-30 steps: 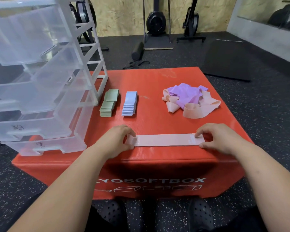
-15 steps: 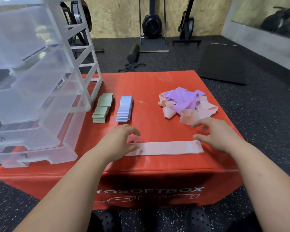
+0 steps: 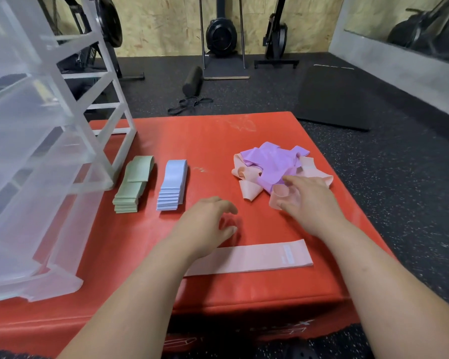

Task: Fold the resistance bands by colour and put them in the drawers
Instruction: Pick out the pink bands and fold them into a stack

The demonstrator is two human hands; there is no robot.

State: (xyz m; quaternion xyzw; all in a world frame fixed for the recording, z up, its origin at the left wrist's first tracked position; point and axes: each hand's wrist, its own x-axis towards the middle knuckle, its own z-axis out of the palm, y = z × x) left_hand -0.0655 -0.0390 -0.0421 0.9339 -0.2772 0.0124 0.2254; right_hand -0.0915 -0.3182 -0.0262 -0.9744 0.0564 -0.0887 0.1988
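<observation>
Well, we have one pink band (image 3: 257, 257) lying flat and straight near the front edge of the red box (image 3: 218, 141), its left end hidden under our left forearm. Our left hand (image 3: 205, 224) hovers just beyond it, fingers (image 3: 226, 206) loosely curled and holding nothing. Our right hand (image 3: 309, 200) is at the near edge of the loose heap (image 3: 270, 164) of purple and pink bands, its fingers (image 3: 293, 181) spread and relaxed over a pink loop (image 3: 279, 196). Blur leaves it unclear whether they touch it, and we see no pinch closed on it. The green stack (image 3: 132, 187) and blue stack (image 3: 171, 187) sit folded side by side, near the clear drawer unit (image 3: 36, 151) on the left.

We judge these bands light, soft and floppy, and a little clingy against each other, so pulling one from the heap may drag neighbours along. Best to take the pink loop by a free outer fold, pinching both layers between thumb and forefinger, and lift it clear of the purple ones. For folding, we would hold the ends, where the layers line up, since the middle will sag.
</observation>
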